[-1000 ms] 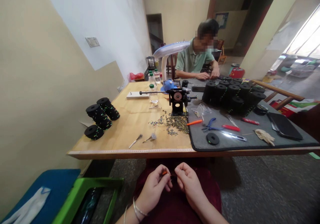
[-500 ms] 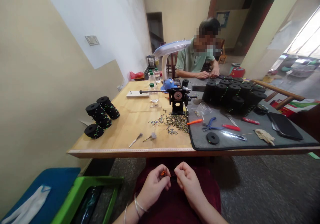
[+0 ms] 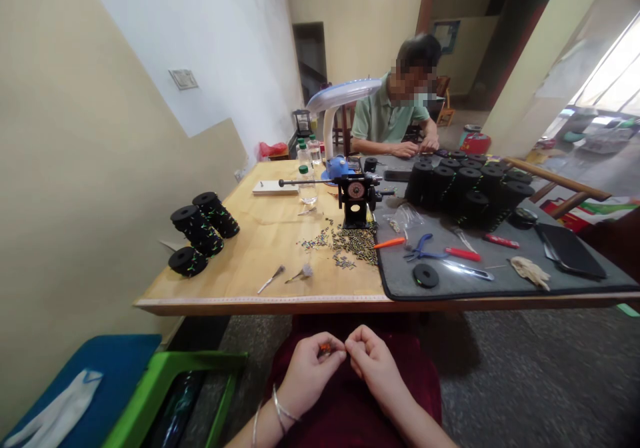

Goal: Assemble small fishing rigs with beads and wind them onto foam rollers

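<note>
Both hands meet fingertip to fingertip over my dark red lap [image 3: 350, 411], below the table's front edge. My left hand [image 3: 314, 371] is curled closed around a small orange thing [image 3: 325, 349], mostly hidden by the fingers, so its kind does not show. Thumb and forefinger of my right hand [image 3: 373, 363] are pinched together and touch the left fingertips; whatever they pinch is too small or too covered to make out. Beyond the hands, a heap of small dark and yellowish pieces [image 3: 354, 243] lies on the wooden table [image 3: 225, 261], in front of a black hand-cranked machine [image 3: 355, 198].
Stacked black foam spools [image 3: 193, 225] stand at left, with more [image 3: 450, 185] on the grey mat [image 3: 400, 278]. The mat also bears blue pliers [image 3: 424, 248], tweezers [image 3: 470, 273] and a red-handled tool [image 3: 463, 254]. A desk lamp [image 3: 345, 93] stands behind. Across the table sits a co-worker [image 3: 393, 121].
My fingertips have come together, closing the small gap between the hands. A dark bit that showed between them is now hidden. The table things stay put.
</note>
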A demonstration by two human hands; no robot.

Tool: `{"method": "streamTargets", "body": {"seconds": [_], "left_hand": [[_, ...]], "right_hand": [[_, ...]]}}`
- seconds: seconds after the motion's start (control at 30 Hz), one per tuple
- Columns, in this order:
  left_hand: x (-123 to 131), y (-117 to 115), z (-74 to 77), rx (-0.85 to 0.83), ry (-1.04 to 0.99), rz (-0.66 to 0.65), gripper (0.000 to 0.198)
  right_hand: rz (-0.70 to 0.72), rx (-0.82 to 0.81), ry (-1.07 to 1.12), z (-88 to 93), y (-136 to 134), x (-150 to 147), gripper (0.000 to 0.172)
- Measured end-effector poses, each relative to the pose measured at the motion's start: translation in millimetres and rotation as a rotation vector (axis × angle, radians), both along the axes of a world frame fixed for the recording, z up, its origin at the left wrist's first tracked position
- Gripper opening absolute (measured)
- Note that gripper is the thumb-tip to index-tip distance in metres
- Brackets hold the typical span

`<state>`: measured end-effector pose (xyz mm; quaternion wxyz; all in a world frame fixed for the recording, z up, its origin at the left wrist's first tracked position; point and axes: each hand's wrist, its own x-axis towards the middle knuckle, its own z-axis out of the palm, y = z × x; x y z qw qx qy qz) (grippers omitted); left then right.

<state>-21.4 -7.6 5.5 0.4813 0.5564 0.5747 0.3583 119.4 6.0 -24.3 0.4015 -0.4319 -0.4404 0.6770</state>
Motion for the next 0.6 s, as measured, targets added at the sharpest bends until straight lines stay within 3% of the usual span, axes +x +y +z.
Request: {"method": "streamTargets", "body": {"seconds": [0.27,0.6], "left_hand": [[-10,4,-1.3,-0.055,-0.260,0.055,0.014],[-11,8,-13.2,-0.027,-0.266,0.196,0.025]], "right_hand": [[0.133,0.164,-0.264,13.0,-4,3,0.011],[0.056,0.202,-0.310,16.1,-4,2,0.007]]}}
